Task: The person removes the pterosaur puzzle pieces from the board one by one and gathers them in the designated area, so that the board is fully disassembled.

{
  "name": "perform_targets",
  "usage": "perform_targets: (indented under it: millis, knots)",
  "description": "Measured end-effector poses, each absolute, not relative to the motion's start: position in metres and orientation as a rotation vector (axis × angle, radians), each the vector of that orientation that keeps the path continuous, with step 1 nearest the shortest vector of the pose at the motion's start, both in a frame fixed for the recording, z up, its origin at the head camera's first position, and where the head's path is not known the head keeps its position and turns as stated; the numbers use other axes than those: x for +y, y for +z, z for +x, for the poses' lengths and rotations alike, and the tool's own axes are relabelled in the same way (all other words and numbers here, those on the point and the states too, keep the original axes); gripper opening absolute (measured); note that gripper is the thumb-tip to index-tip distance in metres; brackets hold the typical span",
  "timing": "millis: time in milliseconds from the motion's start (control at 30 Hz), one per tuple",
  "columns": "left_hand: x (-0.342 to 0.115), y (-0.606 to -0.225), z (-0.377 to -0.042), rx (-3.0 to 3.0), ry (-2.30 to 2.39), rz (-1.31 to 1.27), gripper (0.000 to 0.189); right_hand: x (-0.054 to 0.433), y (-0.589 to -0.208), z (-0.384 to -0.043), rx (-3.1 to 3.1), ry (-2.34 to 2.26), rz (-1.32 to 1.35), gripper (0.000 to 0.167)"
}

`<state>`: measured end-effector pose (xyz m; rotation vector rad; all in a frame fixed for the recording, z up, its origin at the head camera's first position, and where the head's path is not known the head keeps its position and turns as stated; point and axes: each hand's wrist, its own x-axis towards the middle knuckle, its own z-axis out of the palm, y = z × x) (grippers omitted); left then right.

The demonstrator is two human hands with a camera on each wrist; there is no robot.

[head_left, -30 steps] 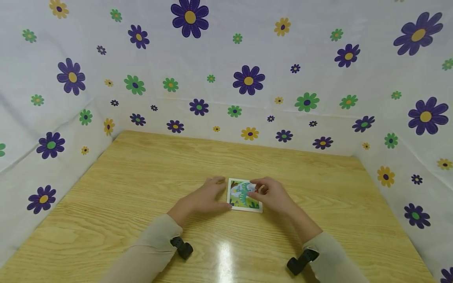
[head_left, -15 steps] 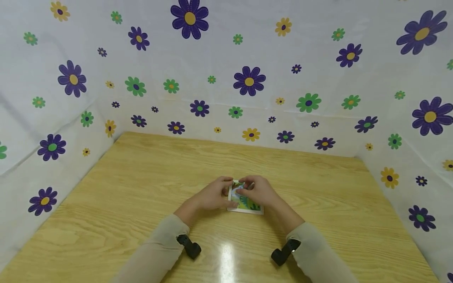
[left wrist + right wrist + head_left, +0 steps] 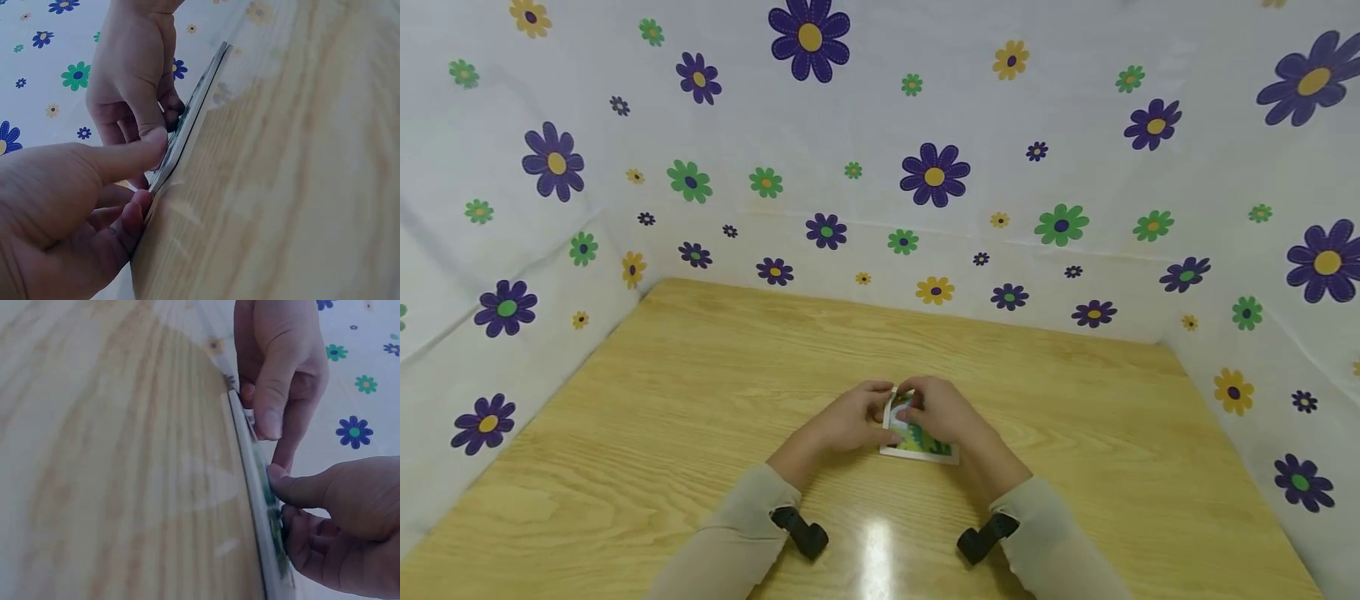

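A small square picture puzzle (image 3: 921,440) with a white border and a green dinosaur scene lies on the table in the head view. My left hand (image 3: 848,418) grips its left side, thumb on the lower left corner. In the left wrist view that thumb is over the board's edge (image 3: 181,144) and a finger is against its side. My right hand (image 3: 949,412) bends over the picture's upper right, covering that part. A small piece with red (image 3: 917,400) shows between its fingertips, mostly hidden. In the right wrist view the right fingertips (image 3: 281,478) are close against the picture face.
The glossy wooden table (image 3: 700,367) stretches around the puzzle. White sheets (image 3: 737,125) printed with flowers wall off its back and both sides. Black wrist cameras are strapped over the sleeves (image 3: 748,521).
My right hand has moved left across the picture, the red bit moving along with its fingers. My left hand has come in from beside the board and now grips its left edge.
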<state>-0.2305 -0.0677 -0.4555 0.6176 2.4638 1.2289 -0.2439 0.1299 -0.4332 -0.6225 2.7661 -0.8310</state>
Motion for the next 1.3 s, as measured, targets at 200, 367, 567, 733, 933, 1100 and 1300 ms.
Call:
perform_targets:
  millis: [200, 367, 567, 733, 933, 1100, 1300]
  knots:
    - [-0.067, -0.456, -0.23, 2.491, 1.234, 0.609, 0.075, 0.124, -0.427, -0.246, 2.778, -0.742, -0.699, 0.029]
    - [-0.065, -0.454, -0.23, 2.509, 1.213, 0.605, 0.075, 0.129, -0.428, -0.255, 2.721, -0.769, -0.672, 0.031]
    - [-0.064, -0.451, -0.23, 2.494, 1.234, 0.622, 0.077, 0.135, -0.429, -0.259, 2.666, -0.798, -0.646, 0.032]
    - [-0.065, -0.453, -0.23, 2.509, 1.214, 0.609, 0.079, 0.134, -0.429, -0.256, 2.672, -0.819, -0.637, 0.033]
    - [-0.063, -0.453, -0.23, 2.514, 1.211, 0.602, 0.079, 0.136, -0.434, -0.254, 2.689, -0.886, -0.632, 0.037]
    - [-0.064, -0.453, -0.23, 2.519, 1.19, 0.597, 0.079, 0.135, -0.438, -0.25, 2.689, -0.919, -0.655, 0.038]
    - [-0.066, -0.453, -0.231, 2.513, 1.194, 0.589, 0.082, 0.135, -0.44, -0.252, 2.681, -0.96, -0.607, 0.03]
